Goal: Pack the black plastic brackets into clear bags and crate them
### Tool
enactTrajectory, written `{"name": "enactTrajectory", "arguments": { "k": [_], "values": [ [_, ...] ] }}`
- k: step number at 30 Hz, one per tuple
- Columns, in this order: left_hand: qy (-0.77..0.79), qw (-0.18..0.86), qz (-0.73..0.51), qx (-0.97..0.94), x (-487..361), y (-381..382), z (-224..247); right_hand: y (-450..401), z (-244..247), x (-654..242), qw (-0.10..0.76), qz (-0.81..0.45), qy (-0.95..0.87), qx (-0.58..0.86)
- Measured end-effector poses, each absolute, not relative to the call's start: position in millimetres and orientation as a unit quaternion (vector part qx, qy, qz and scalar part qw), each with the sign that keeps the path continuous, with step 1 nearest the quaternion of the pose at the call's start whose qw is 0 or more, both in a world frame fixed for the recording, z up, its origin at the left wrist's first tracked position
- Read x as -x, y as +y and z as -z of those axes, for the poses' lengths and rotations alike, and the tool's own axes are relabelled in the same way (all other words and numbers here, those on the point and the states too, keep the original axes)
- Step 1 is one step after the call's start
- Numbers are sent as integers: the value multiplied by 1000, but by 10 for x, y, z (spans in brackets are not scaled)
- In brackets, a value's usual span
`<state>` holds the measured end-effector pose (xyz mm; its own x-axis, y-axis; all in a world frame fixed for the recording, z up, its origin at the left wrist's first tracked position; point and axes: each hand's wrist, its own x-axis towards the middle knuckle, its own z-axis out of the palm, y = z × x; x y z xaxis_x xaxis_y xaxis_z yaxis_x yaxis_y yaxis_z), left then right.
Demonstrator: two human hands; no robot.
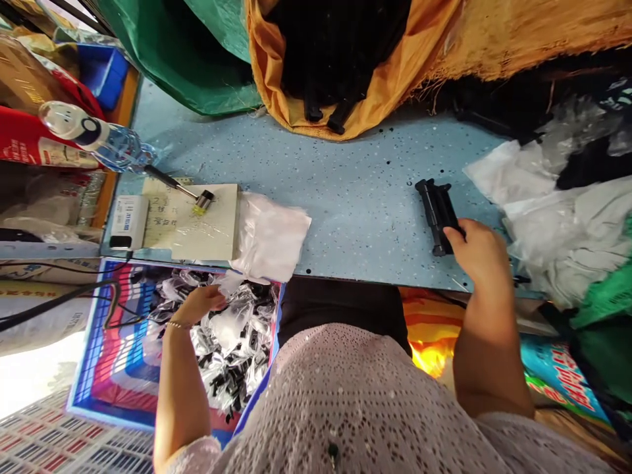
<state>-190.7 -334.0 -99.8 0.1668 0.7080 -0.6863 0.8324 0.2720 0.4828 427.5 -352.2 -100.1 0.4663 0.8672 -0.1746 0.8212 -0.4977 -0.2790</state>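
My right hand (476,250) is wrapped round the lower end of a black plastic part (438,214), which lies over the right side of the speckled blue table (360,197). Over a blue basket (116,408) at the lower left, my left hand (203,304) has its fingers bent together at the edge of a clear plastic bag (232,284). Whether it grips that bag is too small to tell. Bagged black parts (237,355) fill the basket beneath it. Near the table's front edge lies a stack of white plastic bags (271,237).
An orange sack (269,72) of black parts and a green sack (207,79) stand at the back. A bottle (118,145), a cardboard piece (207,227) with a black-handled tool (170,181), and a white box (129,222) are left. Crumpled bags (557,217) lie right.
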Motion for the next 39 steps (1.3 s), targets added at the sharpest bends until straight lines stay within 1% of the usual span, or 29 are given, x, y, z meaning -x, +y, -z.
{"name": "enactTrajectory", "arguments": {
  "k": [2,3,4,5,6,7,8,9,10,12,15,16,18,20,22,24,26,28,32,35,39],
  "values": [
    [575,576,20,-580,1442,-3341,779,-3517,1041,-4109,213,-248,-463,824],
    [543,601,-27,-587,1164,-3315,700,-3499,1062,-3974,292,-322,-435,789],
    [529,585,-89,-608,875,-3264,657,-3473,1082,-3811,361,-401,-400,741],
    [540,522,-160,-641,593,-3187,655,-3442,1101,-3630,413,-478,-359,687],
    [559,430,-224,-673,337,-3089,693,-3408,1115,-3443,442,-545,-325,634],
    [571,348,-263,-696,124,-2978,761,-3375,1123,-3263,455,-600,-300,586],
    [574,298,-272,-713,-35,-2864,846,-3345,1126,-3100,461,-641,-281,545],
    [577,275,-274,-719,-136,-2758,934,-3320,1122,-2960,462,-675,-269,509],
    [579,281,-274,-714,-180,-2668,1013,-3299,1113,-2844,459,-704,-259,477],
    [584,355,-296,-667,-147,-2559,1116,-3261,1084,-2661,439,-756,-248,418],
    [585,475,-356,-553,-5,-2557,1135,-3158,1048,-2392,406,-815,-234,341],
    [584,497,-366,-528,26,-2583,1120,-3104,1048,-2288,400,-827,-227,324],
    [578,504,-386,-513,65,-2644,1072,-2977,1074,-2082,399,-836,-215,308],
    [572,464,-409,-539,110,-2697,1002,-2862,1130,-1944,413,-825,-209,323],
    [575,376,-405,-604,190,-2734,913,-2807,1190,-1925,422,-805,-209,361],
    [573,291,-362,-676,287,-2750,827,-2840,1219,-2022,422,-785,-213,400],
    [565,264,-324,-711,359,-2746,777,-2958,1190,-2174,438,-760,-222,426],
    [563,297,-318,-703,375,-2726,777,-3121,1106,-2310,443,-754,-242,419],
    [556,431,-372,-605,262,-2691,864,-3333,942,-2349,364,-832,-267,323],
    [528,504,-417,-542,135,-2713,915,-3248,960,-2176,389,-836,-236,306],
    [517,512,-425,-538,81,-2776,913,-3005,1076,-1926,407,-836,-199,310]
  ]
}}
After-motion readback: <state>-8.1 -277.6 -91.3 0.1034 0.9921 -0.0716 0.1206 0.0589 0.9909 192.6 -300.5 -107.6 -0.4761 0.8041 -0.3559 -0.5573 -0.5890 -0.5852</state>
